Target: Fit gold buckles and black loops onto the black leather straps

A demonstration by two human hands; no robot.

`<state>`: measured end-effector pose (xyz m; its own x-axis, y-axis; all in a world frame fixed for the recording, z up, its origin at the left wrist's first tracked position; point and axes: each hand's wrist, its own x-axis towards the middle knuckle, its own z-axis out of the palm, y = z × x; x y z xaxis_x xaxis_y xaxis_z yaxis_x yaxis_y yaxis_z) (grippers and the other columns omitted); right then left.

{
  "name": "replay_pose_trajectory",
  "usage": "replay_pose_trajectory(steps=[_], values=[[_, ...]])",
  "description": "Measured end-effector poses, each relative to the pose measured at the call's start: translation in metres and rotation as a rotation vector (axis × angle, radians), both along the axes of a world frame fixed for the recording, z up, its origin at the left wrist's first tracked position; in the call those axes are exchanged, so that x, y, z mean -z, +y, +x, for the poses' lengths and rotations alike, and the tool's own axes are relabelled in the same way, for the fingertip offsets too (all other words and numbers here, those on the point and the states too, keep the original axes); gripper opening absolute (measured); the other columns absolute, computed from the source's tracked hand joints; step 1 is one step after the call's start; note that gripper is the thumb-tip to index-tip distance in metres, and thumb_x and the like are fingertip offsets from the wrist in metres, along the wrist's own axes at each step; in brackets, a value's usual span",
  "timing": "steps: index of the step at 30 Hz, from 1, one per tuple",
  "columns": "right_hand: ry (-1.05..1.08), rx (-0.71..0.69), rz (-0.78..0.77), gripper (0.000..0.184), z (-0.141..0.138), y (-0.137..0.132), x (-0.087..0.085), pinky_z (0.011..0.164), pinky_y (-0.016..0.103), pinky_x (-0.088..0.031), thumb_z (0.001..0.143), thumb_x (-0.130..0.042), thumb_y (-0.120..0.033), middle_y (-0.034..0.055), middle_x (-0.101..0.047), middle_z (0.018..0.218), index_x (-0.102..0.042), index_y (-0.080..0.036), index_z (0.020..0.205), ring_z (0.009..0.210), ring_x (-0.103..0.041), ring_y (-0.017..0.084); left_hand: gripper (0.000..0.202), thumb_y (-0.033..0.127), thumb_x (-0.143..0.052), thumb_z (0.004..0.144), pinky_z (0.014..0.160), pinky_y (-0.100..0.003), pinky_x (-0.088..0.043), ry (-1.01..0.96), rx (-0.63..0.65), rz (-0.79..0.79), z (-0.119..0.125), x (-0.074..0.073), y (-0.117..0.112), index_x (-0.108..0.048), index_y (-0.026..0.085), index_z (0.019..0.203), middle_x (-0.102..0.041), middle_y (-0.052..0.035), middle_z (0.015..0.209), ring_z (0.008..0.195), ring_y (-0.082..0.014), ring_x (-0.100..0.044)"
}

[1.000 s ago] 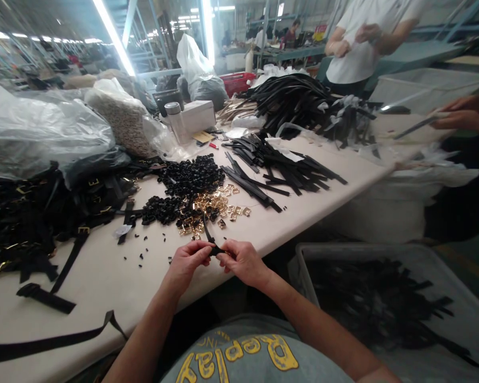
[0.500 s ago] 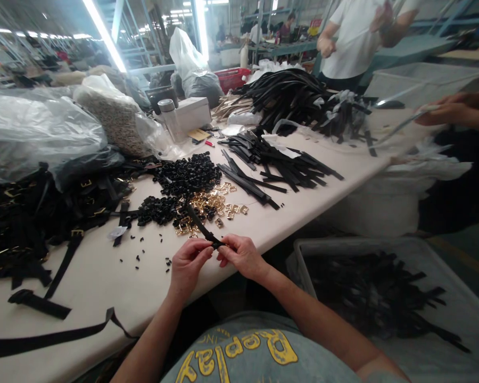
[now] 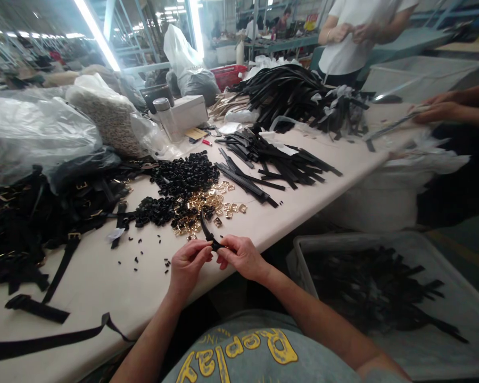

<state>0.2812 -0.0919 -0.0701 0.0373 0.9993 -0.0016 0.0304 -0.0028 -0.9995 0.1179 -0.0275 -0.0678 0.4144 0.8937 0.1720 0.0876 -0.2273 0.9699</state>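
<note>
Left hand [image 3: 189,263] and right hand [image 3: 242,258] close together at the near edge of the tabletop [image 3: 303,207]. Each grip pinched, thumb to finger, on one black strap [image 3: 206,229]. Strap's lower end between the fingertips, partly hidden; free end curves away toward gold buckles [image 3: 211,201]. Contact there: cannot tell.

The strap [image 3: 205,226] at near centre is plain black. The surface [image 3: 151,290] is pale cream, unpatterned. Left of centre, the loops [image 3: 186,173] are black; the buckles [image 3: 208,201] beside them, bright gold. The strips [image 3: 263,151] farther right are uniformly black. The near shirt [image 3: 263,367] is grey-green with yellow, dark-edged lettering [image 3: 285,348]. The far basket [image 3: 226,78] is red; the far shirt [image 3: 341,58], white. The tub [image 3: 407,354] at near right is greyish white.
</note>
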Motion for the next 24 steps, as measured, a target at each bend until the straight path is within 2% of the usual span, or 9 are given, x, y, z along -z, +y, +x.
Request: replay_pose_trajectory(steps=[3,8,12,18,21,24], values=[[0.051,-0.014,0.0,0.029,0.0,-0.001,-0.001,0.054,0.023,-0.051,0.088,-0.059,-0.043,0.0022,-0.068,0.069,-0.061,-0.015,0.082,0.055,-0.066,0.012,0.011,0.027,-0.07,0.08,0.059,-0.025,-0.051,-0.051,0.025,-0.023,-0.002,0.001,0.0,-0.076,0.02,0.085,-0.066,-0.0017,0.07,0.058,-0.0124,-0.061],[0.193,-0.039,-0.02,0.036,0.0,0.002,-0.001,0.058,0.025,-0.054,0.085,-0.061,-0.051,0.0036,-0.07,0.07,-0.061,-0.014,0.084,0.057,-0.067,0.013,0.013,0.026,-0.077,0.072,0.061,-0.026,-0.052,-0.141,0.001,-0.067,-0.001,0.001,-0.005,-0.076,0.021,0.084,-0.07,-0.0044,0.084,0.066,-0.0147,-0.063],[0.168,-0.023,-0.012,0.036,-0.001,0.002,0.0,0.059,0.026,-0.055,0.085,-0.062,-0.05,0.0037,-0.07,0.07,-0.062,-0.014,0.084,0.058,-0.067,0.013,0.013,0.028,-0.07,0.079,0.059,-0.026,-0.052,-0.091,-0.009,-0.051,0.002,-0.001,-0.007,-0.076,0.02,0.087,-0.066,-0.0021,0.071,0.058,-0.0129,-0.06],[0.063,-0.019,0.02,0.02,-0.001,-0.003,0.0,0.07,0.027,-0.056,0.091,-0.055,-0.035,0.0031,-0.071,0.079,-0.063,-0.016,0.094,0.071,-0.07,0.015,0.01,0.025,-0.071,0.077,0.062,-0.025,-0.052,0.034,-0.107,0.159,0.004,-0.002,-0.011,-0.077,0.023,0.084,-0.067,-0.0054,0.086,0.073,-0.0157,-0.064],[-0.041,-0.027,0.067,0.015,0.001,-0.005,-0.001,0.073,0.027,-0.055,0.092,-0.051,-0.025,0.0023,-0.07,0.081,-0.063,-0.017,0.096,0.074,-0.069,0.015,0.011,0.024,-0.07,0.076,0.059,-0.025,-0.051,0.091,-0.096,0.21,0.006,-0.002,-0.014,-0.077,0.023,0.085,-0.066,-0.0049,0.082,0.065,-0.014,-0.061],[-0.158,-0.021,0.118,0.017,0.002,-0.006,-0.002,0.074,0.026,-0.052,0.09,-0.048,-0.017,0.001,-0.07,0.08,-0.064,-0.018,0.097,0.076,-0.068,0.014,0.013,0.024,-0.069,0.077,0.057,-0.025,-0.049,0.13,-0.042,0.219,0.008,-0.002,-0.015,-0.077,0.023,0.087,-0.065,-0.0042,0.078,0.059,-0.0126,-0.058]])
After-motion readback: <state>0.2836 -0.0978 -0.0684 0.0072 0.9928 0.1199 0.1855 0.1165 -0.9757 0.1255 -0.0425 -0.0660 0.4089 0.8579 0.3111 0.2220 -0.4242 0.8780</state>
